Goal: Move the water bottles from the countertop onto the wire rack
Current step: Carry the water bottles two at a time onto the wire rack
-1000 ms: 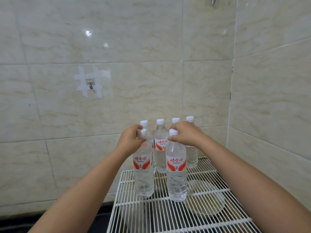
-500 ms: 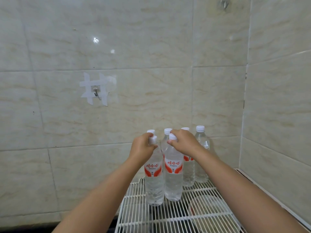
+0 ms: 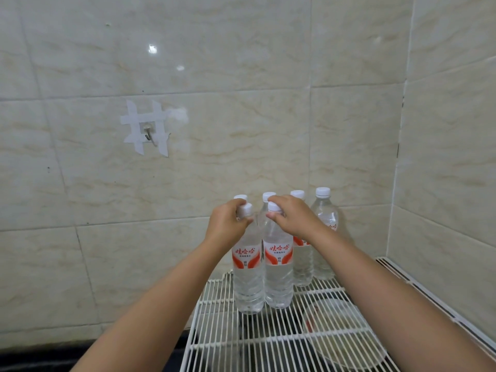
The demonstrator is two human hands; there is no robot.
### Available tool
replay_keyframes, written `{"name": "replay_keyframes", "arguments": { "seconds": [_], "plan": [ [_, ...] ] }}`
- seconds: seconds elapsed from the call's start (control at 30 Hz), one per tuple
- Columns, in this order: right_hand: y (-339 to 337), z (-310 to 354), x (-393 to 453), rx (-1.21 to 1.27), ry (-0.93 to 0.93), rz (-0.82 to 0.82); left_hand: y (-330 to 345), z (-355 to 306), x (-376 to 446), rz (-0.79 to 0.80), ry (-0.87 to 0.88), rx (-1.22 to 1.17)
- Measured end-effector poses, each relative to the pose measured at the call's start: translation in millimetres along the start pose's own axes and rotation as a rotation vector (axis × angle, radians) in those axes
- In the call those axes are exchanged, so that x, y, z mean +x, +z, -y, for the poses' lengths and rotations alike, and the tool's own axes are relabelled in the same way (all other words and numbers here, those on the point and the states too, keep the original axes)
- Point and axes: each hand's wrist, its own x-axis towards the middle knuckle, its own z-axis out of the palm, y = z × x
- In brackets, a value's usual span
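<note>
My left hand (image 3: 228, 224): wrapped around the neck of the front left bottle (image 3: 248, 275), just under its white cap; my fingers hide most of the neck.
My right hand (image 3: 294, 218): closed over the shoulder and neck of the front right bottle (image 3: 278, 272), fingertips at the cap; I cannot see the neck beneath my palm.
The two hands: close together but not touching, each clamped on its own bottle.
Front pair: both upright on the wire rack (image 3: 214, 342), side by side and touching or almost so; the red and white labels face me.
Back row: four more bottles behind, near the wall. Of two I see little more than caps past my hands; the third bottle (image 3: 302, 264) is half hidden by my right wrist; the far right bottle (image 3: 325, 237) is mostly clear to view.
Their bases: upright on the rack's back part, though the front pair blocks the two on the left.
Under the rack: a pale round shape (image 3: 341, 334) shows through the wires; I cannot tell what it is.
Rack edges: the near side runs out of the bottom of the view.
Countertop: only a dark strip (image 3: 53, 358) at lower left.
Wall: a hook (image 3: 147, 131) taped to the tile.
</note>
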Motion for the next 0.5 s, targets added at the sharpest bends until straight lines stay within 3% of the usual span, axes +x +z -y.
{"name": "replay_keyframes", "arguments": {
  "seconds": [0.5],
  "plan": [
    [0.3, 1.2, -2.4, 0.005, 0.012, 0.019, 9.4, -0.3, -8.3, -0.105, -0.009, -0.05]
  ]
}}
